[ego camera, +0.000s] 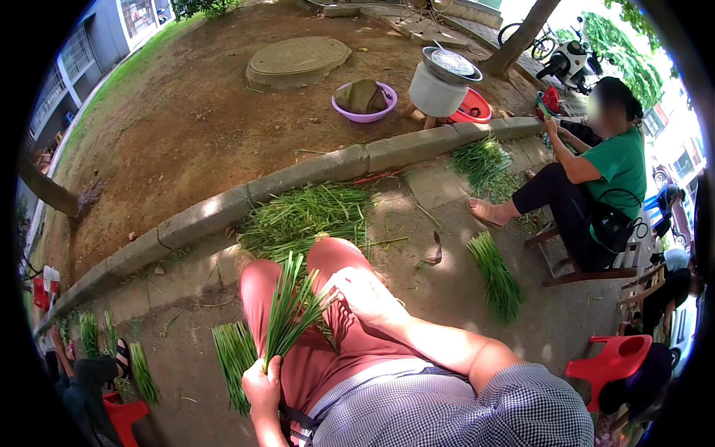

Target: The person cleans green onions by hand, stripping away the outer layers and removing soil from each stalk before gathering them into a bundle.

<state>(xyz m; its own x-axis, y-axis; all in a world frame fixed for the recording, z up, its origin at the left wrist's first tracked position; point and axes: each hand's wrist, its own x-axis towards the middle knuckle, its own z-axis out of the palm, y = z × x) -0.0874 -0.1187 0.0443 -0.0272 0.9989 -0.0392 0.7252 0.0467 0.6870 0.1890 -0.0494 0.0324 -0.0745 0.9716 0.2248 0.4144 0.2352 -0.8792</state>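
Observation:
My left hand [261, 388] is wrapped around the lower ends of a bunch of long green garlic chives [286, 318], whose leaves fan upward over my lap. Bright light washes out my right hand [357, 293], held above my knee with its fingers pinched at the outer tips of that bunch. A loose heap of chives [313, 215] covers the ground just past my feet. Beside my left leg lies a neat bundle of chives [230, 357]. Another tidy bundle [494, 276] rests on the pavement to the right.
A stone kerb [313, 173] crosses ahead, with a purple basin [365, 116] and a white drum [435, 92] beyond it. At right a person in green [611, 173] sits on a wooden chair [581, 274]. Red plastic stools [609, 357] stand on both sides.

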